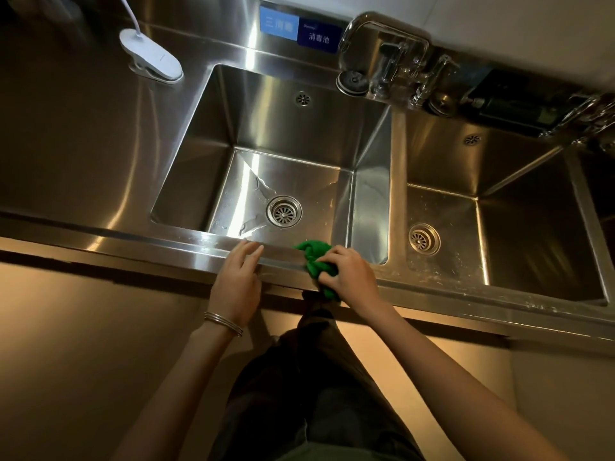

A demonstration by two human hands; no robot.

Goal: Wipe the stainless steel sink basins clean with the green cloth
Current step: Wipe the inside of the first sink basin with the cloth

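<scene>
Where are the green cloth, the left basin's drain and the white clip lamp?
green cloth (314, 259), head view, on the bunched fabric beside the right hand's fingers.
drain (284, 211), head view, on the strainer's centre.
clip lamp (151, 56), head view, on its white clamp.

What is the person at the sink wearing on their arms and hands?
Both forearms are bare, with no sleeves in view and no gloves. The left hand has thin silver-coloured bangles stacked at the wrist. The right hand shows no rings, watch or bracelet.
</scene>
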